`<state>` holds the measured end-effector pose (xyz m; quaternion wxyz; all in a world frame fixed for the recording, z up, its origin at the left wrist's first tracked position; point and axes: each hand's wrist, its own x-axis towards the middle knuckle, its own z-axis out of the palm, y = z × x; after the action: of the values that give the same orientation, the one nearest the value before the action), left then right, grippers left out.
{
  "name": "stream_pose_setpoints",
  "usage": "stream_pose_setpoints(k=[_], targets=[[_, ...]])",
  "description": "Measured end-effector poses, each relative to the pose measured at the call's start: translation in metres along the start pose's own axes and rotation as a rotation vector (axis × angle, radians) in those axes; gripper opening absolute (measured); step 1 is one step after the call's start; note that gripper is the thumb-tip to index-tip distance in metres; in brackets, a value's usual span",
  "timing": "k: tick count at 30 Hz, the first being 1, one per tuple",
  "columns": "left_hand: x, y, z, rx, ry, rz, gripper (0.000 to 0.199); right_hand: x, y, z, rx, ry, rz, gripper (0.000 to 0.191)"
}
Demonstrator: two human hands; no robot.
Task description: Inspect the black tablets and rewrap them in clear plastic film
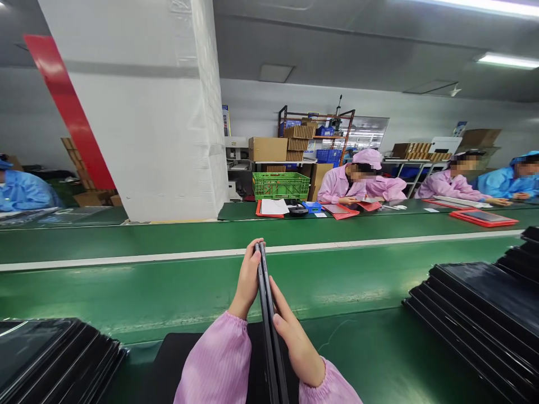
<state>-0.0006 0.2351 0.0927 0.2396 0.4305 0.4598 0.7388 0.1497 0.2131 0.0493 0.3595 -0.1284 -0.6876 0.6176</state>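
Here we are at a wide green conveyor belt (345, 286), a white stripe running along it, under a grey ceiling with a strip lamp (508, 60) glowing on the right. A plastic-wrapped white pillar (143, 112) takes up the left of the room, a slanted red strip (69, 112) right beside it.

In the middle, the left hand (248, 275) and right hand (295, 336) are together, pinching a thin black panel (266, 303) between them. It stands on edge, just above a black mat (177, 365) on the belt. Pink sleeves (214, 359) are gathered at both wrists.

Stacks of black panels sit on either side: one at the lower left (50, 359), a bigger one at the lower right (471, 303).

Across the belt, a co-worker in a pink smock (341, 182) bends over a red tray (341, 211), with a green plastic crate (281, 186) close by. Further right, another red tray (483, 218) lies in front of more workers in pink and blue. Behind them, cardboard boxes (268, 148) crowd a metal shelf rack (315, 126).
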Motion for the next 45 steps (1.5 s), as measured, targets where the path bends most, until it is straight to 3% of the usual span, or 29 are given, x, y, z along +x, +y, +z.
stream_pose_setpoints(k=[28,35,45], targets=[[-0.008,0.009,0.002,0.1,-0.026,0.042,0.044,0.001,-0.013,-0.002,0.106,0.02,-0.051,0.055],[-0.006,0.011,0.0,0.186,0.106,0.072,0.035,0.004,-0.02,0.002,0.135,0.03,-0.062,0.048],[-0.006,0.011,0.0,0.123,0.125,0.058,0.025,-0.005,-0.028,0.001,0.103,-0.013,-0.042,0.05]])
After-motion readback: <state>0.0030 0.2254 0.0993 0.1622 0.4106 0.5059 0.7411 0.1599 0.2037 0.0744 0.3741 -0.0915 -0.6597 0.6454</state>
